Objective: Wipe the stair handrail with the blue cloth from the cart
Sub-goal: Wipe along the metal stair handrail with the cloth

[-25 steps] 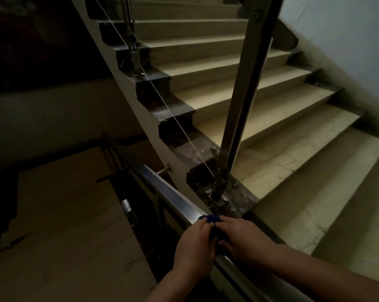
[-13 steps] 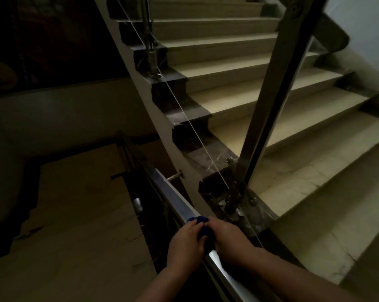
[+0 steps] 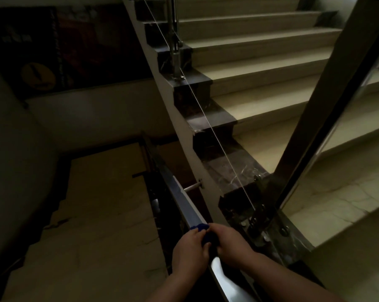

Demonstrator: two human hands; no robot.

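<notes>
A shiny steel handrail [image 3: 185,202] slopes down and away from me toward a dim lower landing. Both hands are wrapped around it near the bottom middle of the view. My left hand [image 3: 189,250] grips from the left side, my right hand [image 3: 230,243] from the right. A blue cloth [image 3: 200,227] is bunched between them on the rail; only a small part shows above my fingers. The cart is out of view.
An upward flight of beige steps [image 3: 271,101] with dark marble edges [image 3: 234,171] rises on the right. A thick steel post [image 3: 315,118] bolted at its base stands close to my right hand. A thin cable [image 3: 206,118] runs along the stair edge. The lower landing floor [image 3: 97,214] lies left.
The view has swung to the left and down. My hands with the cloth stay clasped on the rail at about the same spot beside the post base.
</notes>
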